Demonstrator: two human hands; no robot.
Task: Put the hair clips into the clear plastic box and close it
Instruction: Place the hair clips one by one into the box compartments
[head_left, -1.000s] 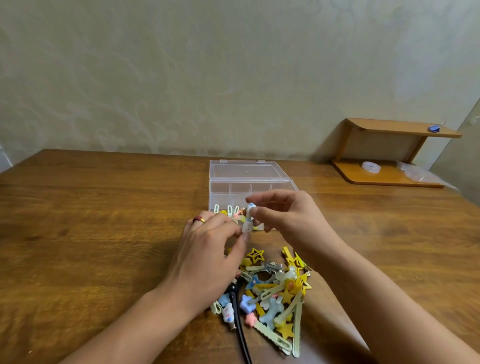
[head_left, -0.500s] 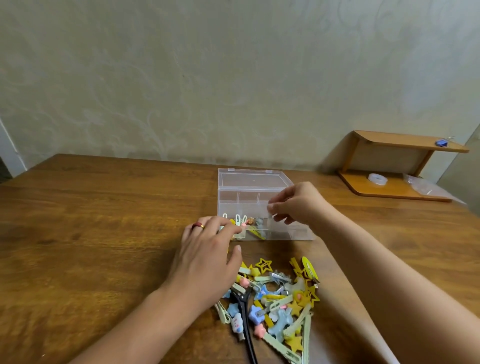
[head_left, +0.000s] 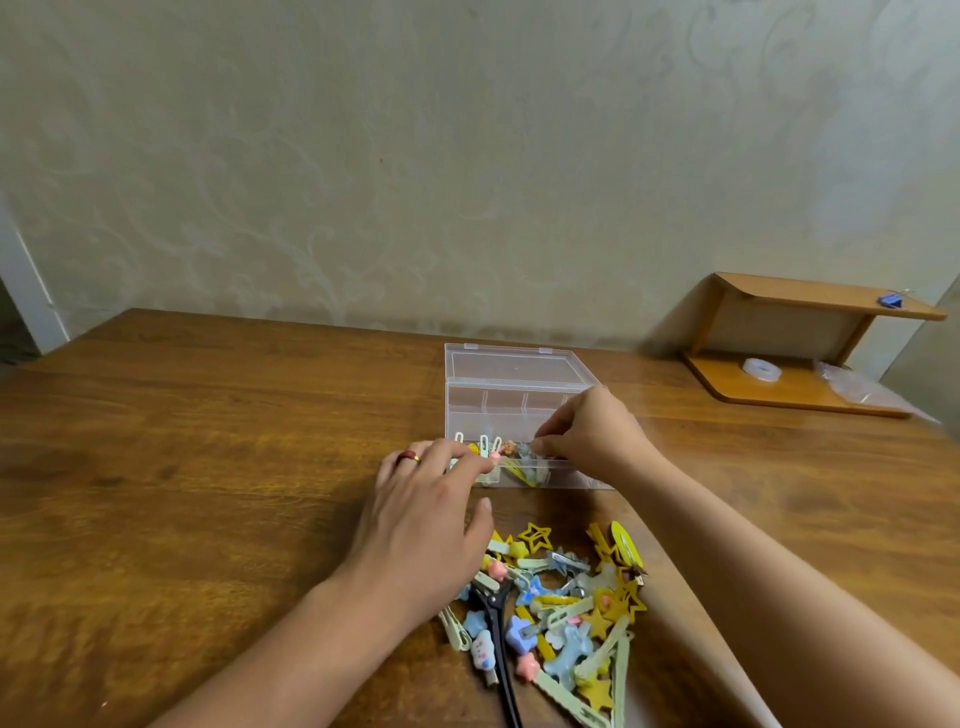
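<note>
The clear plastic box (head_left: 511, 402) stands open mid-table, its lid (head_left: 511, 364) laid flat behind it. A few hair clips (head_left: 511, 457) lie in its front compartments. My right hand (head_left: 597, 436) reaches over the box's front right, its thumb and forefinger pinching a small pale clip (head_left: 525, 450) low in a front compartment. My left hand (head_left: 431, 514), with a red ring, lies flat with its fingertips against the box's front left wall. A pile of coloured hair clips (head_left: 571, 608) lies on the table between my forearms.
A long black clip (head_left: 498, 639) lies at the pile's left edge. At the back right stands a small wooden shelf (head_left: 810, 306) with a tape roll (head_left: 761, 370), a plastic bag (head_left: 857, 389) and a blue binder clip (head_left: 889, 300). The wall runs close behind the table (head_left: 208, 467).
My right hand carried the pale clip from above the pile forward to the box and lowered it in. My left hand let go of that clip and slid up to the box's front.
</note>
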